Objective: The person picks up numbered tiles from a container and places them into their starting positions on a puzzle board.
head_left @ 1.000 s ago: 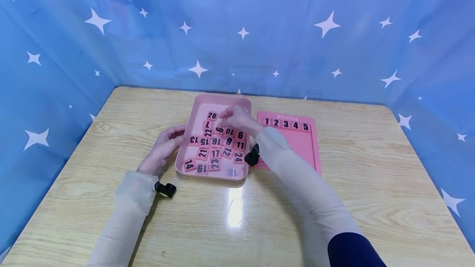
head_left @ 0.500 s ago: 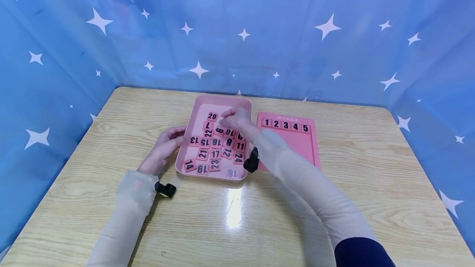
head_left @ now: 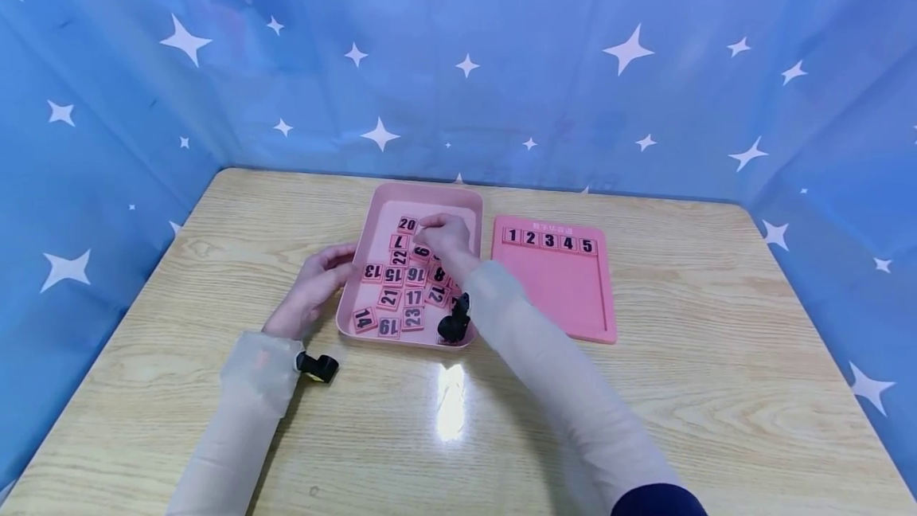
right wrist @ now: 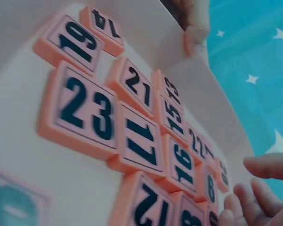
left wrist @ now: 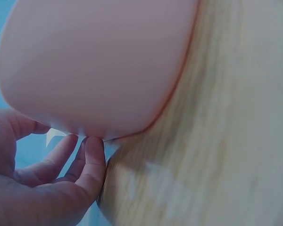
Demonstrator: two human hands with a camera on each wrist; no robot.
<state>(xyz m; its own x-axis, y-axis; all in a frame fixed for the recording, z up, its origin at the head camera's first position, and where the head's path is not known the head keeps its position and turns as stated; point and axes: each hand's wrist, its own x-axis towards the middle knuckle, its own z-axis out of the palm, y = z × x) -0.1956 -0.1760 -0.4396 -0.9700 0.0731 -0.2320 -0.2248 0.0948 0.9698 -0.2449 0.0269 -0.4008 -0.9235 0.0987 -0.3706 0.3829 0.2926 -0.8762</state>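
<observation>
A pink tray (head_left: pixel 358 293) holds several loose number tiles, such as 23 (right wrist: pixel 86 110), 17 (right wrist: pixel 140 141) and 20 (head_left: pixel 407 224). My left hand (head_left: pixel 315 285) grips the tray's left side, its fingertips against the outer wall in the left wrist view. A digit of it shows over the rim in the right wrist view. My right hand (head_left: pixel 447 241) hovers over the tray's upper right part, close to the 20 and a 6-or-9 tile (head_left: pixel 421 252). Its thumb and bent fingers (right wrist: pixel 262 193) are apart, with no tile visible between them. Tiles beneath this hand are hidden.
To the tray's right lies a pink number board (head_left: pixel 555 293), with tiles 1 to 5 lined up along its top row. Both rest on a wooden table (head_left: pixel 716 325). A blue curtain (head_left: pixel 430 22) with white stars hangs behind and at the sides.
My right hand has shifted slightly left and toward me over the tray, uncovering more of the board. My left hand stays at the tray's side.
</observation>
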